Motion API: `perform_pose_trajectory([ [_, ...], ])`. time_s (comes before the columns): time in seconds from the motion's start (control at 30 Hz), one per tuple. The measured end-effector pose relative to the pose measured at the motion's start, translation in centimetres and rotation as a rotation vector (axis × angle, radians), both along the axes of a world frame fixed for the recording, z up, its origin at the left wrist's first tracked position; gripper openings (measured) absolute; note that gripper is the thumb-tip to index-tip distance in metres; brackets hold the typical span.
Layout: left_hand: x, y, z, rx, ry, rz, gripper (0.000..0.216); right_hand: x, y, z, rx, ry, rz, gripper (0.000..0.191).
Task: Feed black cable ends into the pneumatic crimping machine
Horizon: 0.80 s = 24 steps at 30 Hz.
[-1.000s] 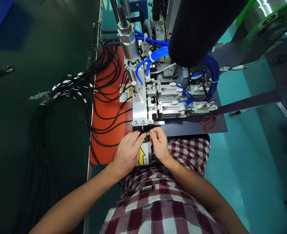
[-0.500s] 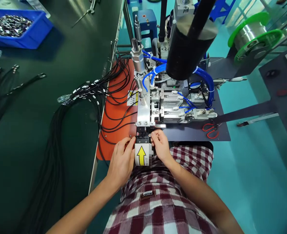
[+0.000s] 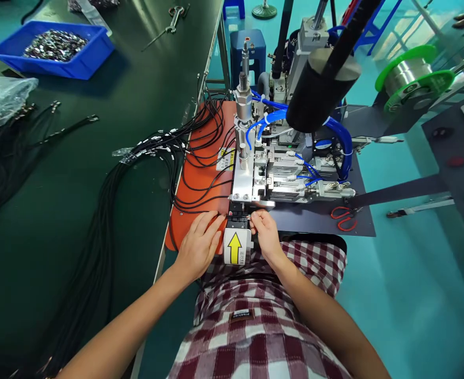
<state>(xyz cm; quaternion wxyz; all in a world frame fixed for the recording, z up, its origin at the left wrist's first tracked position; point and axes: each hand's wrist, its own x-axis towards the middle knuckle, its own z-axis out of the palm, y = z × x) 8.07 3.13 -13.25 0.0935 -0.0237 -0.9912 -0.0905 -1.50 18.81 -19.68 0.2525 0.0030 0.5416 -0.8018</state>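
Over the edge of the orange plate, my left hand has its fingers bent down onto a black cable; the fingertips partly hide the grip. My right hand pinches the small bare-looking end of the cable at the right side of a black track block. Between the hands, a white label with a yellow arrow sits on the machine's near end. Just beyond is the metal machine, with several black cables running into its left side.
A long bundle of black cables lies on the dark green table. A blue bin of small metal parts stands farther back. Red-handled scissors lie right of the machine. A black cylinder overhangs it, near a green wire spool.
The view has shifted, so the scene sits farther right. My left hand's fingers now lie flatter across the plate edge. The right hand stays pinched at the track block.
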Motion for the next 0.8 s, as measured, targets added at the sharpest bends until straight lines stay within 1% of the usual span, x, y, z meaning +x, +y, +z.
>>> perform_pose_trajectory([
  [0.1, -0.1, -0.3, 0.1, 0.036, 0.006, -0.003, 0.040, -0.3, 0.2, 0.1, -0.003, -0.004, 0.014, 0.039],
  [0.17, -0.2, -0.6, 0.4, 0.079, -0.009, -0.023, 0.039, -0.5, 0.6, -0.1, 0.011, 0.003, 0.015, 0.040],
  [0.3, -0.6, -1.9, 1.3, 0.169, -0.050, -0.148, 0.040, -0.5, 2.1, -1.0, 0.061, 0.015, -0.034, 0.040],
  [0.37, -0.8, -2.7, 1.6, 0.209, -0.033, -0.213, 0.039, -0.4, 3.1, -1.5, 0.067, -0.017, -0.086, 0.042],
  [0.43, -1.0, -3.5, 1.5, 0.244, -0.019, -0.269, 0.040, -0.3, 4.1, -1.9, 0.052, -0.080, -0.105, 0.045],
  [0.5, -1.2, -4.1, 1.2, 0.274, 0.006, -0.286, 0.040, -0.2, 4.9, -2.1, 0.046, -0.122, -0.105, 0.047],
  [0.6, -1.5, -4.6, 0.6, 0.263, 0.031, -0.335, 0.040, 0.0, 5.7, -1.9, 0.046, -0.121, -0.070, 0.047],
  [0.67, -1.5, -4.7, 0.5, 0.252, 0.038, -0.354, 0.040, 0.3, 5.9, -1.7, 0.056, -0.121, -0.051, 0.048],
  [0.8, -1.3, -4.3, 0.5, 0.238, 0.041, -0.355, 0.041, 1.2, 6.2, -1.4, 0.058, -0.118, -0.067, 0.047],
])
